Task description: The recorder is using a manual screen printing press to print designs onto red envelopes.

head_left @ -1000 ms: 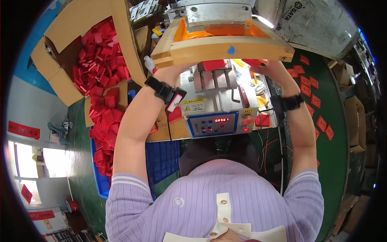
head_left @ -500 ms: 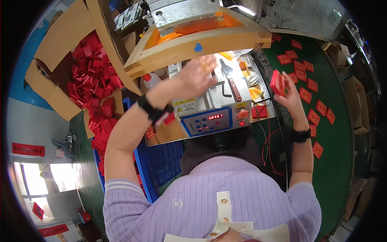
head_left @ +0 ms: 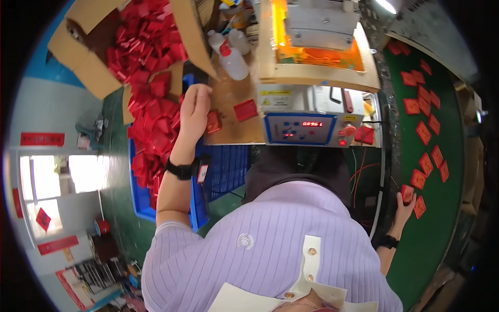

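Observation:
My right hand is at the near end of the green belt on the right. Its fingers and thumb grip a small red box just at the belt, close to other printed red pieces. My left hand is beside the heap of red boxes, over the rim of the blue crate. Its fingers are bent and pressed together, and whatever they hold is hidden. Between that hand and the machine lie a red box and another red box on the wooden tabletop.
A wooden screen frame with orange mesh spans the machine's top. White bottles stand left of it. A large cardboard box of red pieces is at far left, above the blue crate. Rows of red pieces lie along the green belt.
My left hand has left the machine's top and gone left to the red heap. My right hand has carried its red box down to the belt's near end. The view has shifted.

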Demonstrator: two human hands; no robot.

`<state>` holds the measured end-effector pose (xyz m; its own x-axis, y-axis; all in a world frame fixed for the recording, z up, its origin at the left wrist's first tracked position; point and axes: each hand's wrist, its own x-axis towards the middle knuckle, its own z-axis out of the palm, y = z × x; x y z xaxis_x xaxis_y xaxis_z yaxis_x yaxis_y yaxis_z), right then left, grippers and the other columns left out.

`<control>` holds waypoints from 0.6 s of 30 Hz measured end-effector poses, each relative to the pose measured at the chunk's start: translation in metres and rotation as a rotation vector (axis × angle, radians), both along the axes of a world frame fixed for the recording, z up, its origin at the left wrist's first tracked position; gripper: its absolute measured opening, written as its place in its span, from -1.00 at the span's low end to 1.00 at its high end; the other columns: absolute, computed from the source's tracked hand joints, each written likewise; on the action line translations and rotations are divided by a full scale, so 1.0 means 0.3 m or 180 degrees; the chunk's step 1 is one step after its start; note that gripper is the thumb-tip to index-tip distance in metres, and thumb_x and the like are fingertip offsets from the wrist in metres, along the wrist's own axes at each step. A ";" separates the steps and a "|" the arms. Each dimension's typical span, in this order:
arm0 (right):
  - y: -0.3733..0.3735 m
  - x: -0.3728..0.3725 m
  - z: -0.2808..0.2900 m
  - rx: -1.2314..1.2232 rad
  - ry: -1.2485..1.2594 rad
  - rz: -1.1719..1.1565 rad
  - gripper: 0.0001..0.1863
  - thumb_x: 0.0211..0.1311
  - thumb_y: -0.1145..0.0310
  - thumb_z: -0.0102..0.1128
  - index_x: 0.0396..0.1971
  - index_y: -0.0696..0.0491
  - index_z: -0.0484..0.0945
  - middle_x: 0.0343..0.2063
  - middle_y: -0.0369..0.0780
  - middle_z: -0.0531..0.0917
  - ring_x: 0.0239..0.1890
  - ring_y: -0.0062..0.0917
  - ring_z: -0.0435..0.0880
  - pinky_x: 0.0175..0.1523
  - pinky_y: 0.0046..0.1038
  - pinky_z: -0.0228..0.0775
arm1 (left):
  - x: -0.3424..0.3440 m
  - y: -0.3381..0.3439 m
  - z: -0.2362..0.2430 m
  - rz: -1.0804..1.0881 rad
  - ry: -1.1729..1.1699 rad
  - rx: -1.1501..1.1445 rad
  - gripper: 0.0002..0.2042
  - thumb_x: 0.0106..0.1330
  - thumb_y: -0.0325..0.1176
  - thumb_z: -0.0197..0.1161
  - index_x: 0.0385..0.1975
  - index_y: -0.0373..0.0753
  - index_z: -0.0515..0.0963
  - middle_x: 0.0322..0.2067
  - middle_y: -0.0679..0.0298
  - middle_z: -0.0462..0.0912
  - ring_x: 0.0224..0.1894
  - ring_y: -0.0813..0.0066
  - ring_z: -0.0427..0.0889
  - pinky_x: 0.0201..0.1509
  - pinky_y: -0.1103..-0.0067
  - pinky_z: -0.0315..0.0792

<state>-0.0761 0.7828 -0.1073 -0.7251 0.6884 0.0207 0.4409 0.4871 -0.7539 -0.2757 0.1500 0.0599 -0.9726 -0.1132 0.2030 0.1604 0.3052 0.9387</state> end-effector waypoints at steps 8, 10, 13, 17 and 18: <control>0.190 -0.010 -0.051 0.1985 -0.0945 -0.0269 -0.14 -0.06 -0.01 0.31 0.15 0.24 0.23 0.12 0.07 0.34 0.17 -0.14 0.32 0.22 -0.28 0.17 | -0.027 -0.078 -0.407 -0.0176 -0.0417 -0.2310 -0.73 0.14 -0.37 0.17 -0.16 -0.28 0.47 -0.31 0.05 0.54 -0.25 0.16 0.54 -0.16 0.43 0.42; 0.225 -0.025 -0.046 0.2613 -0.1054 -0.0449 -0.18 -0.03 -0.01 0.26 0.13 0.25 0.25 0.08 0.07 0.37 0.16 -0.13 0.32 0.20 -0.25 0.18 | -0.030 -0.053 -0.512 -0.0341 -0.0454 -0.2562 -0.73 0.09 -0.37 0.17 -0.18 -0.24 0.48 -0.19 -0.02 0.49 -0.08 0.02 0.45 0.00 0.32 0.36; 0.172 -0.108 0.037 0.2187 -0.0532 -0.0215 -0.19 0.01 0.04 0.25 0.16 0.25 0.22 0.10 0.07 0.36 0.17 -0.13 0.31 0.22 -0.23 0.17 | -0.032 -0.052 -0.654 -0.0415 -0.0153 -0.3443 -0.72 0.07 -0.38 0.18 -0.19 -0.25 0.48 -0.14 -0.02 0.46 -0.01 0.03 0.40 0.06 0.30 0.31; 0.106 -0.205 0.114 0.2067 -0.0036 0.0152 -0.26 0.07 0.15 0.24 0.17 0.25 0.19 0.11 0.04 0.36 0.17 -0.19 0.34 0.22 -0.26 0.18 | -0.076 -0.055 -0.675 -0.0314 -0.0595 -0.3096 -0.81 0.12 -0.37 0.18 -0.28 -0.26 0.48 -0.23 0.06 0.52 -0.19 0.08 0.55 -0.09 0.35 0.43; 0.095 -0.230 0.130 0.1630 0.0162 0.0265 -0.31 0.10 0.24 0.22 0.17 0.24 0.20 0.11 0.01 0.37 0.17 -0.25 0.34 0.22 -0.30 0.18 | -0.078 -0.055 -0.662 -0.0316 -0.0580 -0.3077 -0.81 0.12 -0.37 0.18 -0.28 -0.26 0.48 -0.23 0.06 0.52 -0.19 0.08 0.55 -0.09 0.35 0.43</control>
<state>-0.1451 0.8112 -0.0684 -0.7662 0.5208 0.3763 0.3540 0.8309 -0.4293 -0.2991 0.1336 -0.1387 -0.9943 0.1061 0.0112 0.1045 0.9465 0.3054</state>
